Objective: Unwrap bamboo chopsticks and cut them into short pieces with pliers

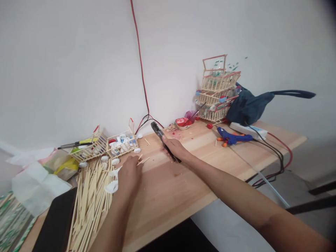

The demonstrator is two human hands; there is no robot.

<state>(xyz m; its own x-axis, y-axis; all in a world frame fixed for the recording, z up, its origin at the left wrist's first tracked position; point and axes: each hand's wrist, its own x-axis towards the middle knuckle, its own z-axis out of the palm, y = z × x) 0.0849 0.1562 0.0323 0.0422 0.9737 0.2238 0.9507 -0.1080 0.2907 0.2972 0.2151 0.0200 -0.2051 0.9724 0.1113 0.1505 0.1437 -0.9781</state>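
My right hand is closed around the black handles of a pair of pliers, whose jaws point up and away toward the wall. My left hand rests knuckles-up on the wooden table, fingers curled over a short wooden stick that pokes out to the right. Just left of this hand lies a big heap of long wooden sticks and several white bottle caps.
Two small stick-built baskets with caps stand behind the sticks. At the back right are a stack of red-trimmed stick baskets, a dark blue bag, a blue glue gun, a white power strip and cables. A black slab lies front left.
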